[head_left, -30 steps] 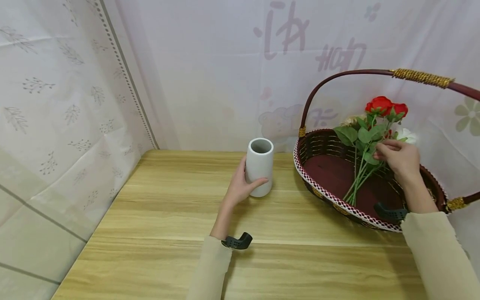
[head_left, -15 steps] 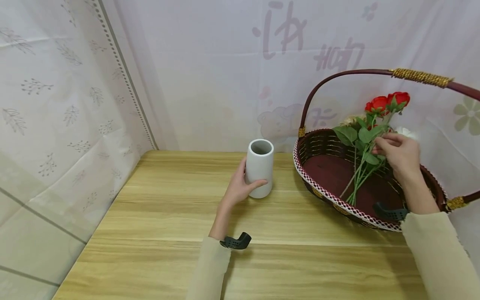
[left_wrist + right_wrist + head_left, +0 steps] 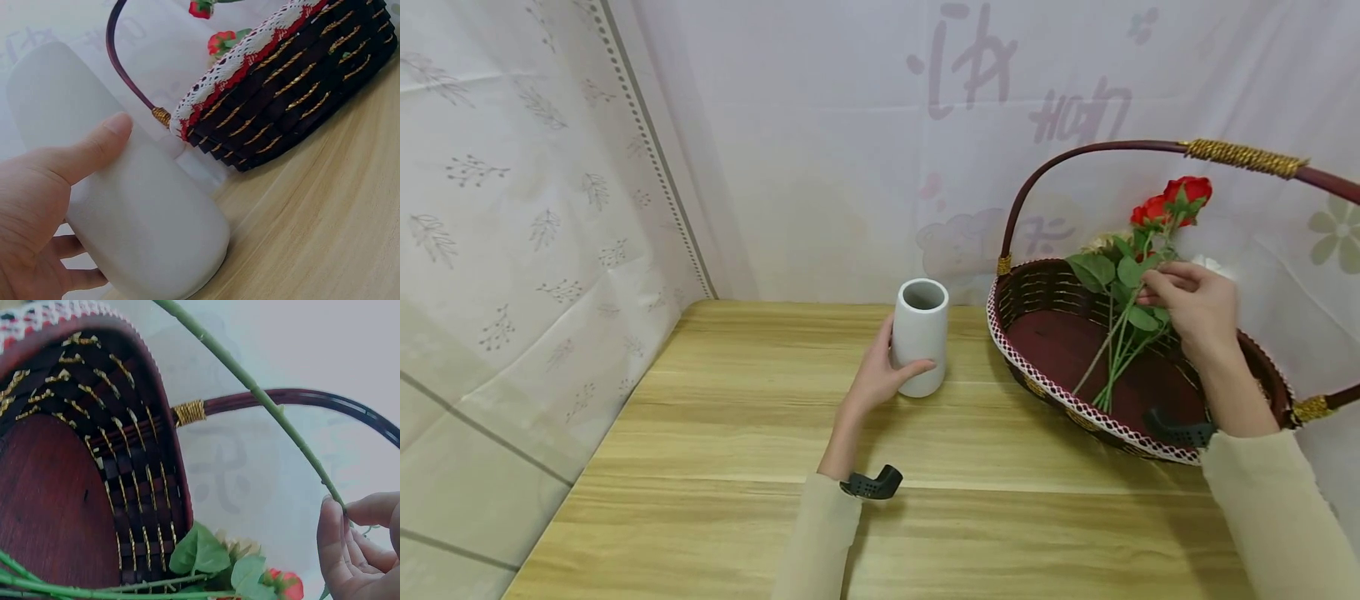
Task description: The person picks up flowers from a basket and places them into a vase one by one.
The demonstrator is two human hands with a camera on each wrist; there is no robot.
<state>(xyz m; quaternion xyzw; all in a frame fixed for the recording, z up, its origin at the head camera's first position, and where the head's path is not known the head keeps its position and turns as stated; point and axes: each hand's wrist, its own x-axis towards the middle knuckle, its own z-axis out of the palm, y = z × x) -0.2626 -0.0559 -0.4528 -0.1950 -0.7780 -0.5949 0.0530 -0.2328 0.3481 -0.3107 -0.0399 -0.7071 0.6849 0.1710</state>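
Upright on the table, a white cylindrical vase (image 3: 921, 337) is gripped at its left side by my left hand (image 3: 874, 377). In the left wrist view the thumb lies across the vase (image 3: 156, 212) and the other fingers go behind it. My right hand (image 3: 1204, 312), over the basket (image 3: 1045, 337), pinches the green stem (image 3: 275, 412) of a red rose (image 3: 1189, 193) between thumb and fingertips. This stem slants over the other stems in the basket. Beside it are another red rose (image 3: 1150, 210), green leaves (image 3: 1092, 268) and a partly hidden white flower (image 3: 1212, 265).
The dark woven basket has a lace-trimmed rim and a tall arched handle (image 3: 1090, 148) wrapped in gold cord. It stands on the right of the wooden table (image 3: 737, 433). A printed curtain (image 3: 790, 167) hangs behind, with another cloth (image 3: 512, 250) on the left.
The right hand has shifted slightly left and up. The pinched rose has risen, its stem end sliding left across the others. My left hand and the vase stay in place.
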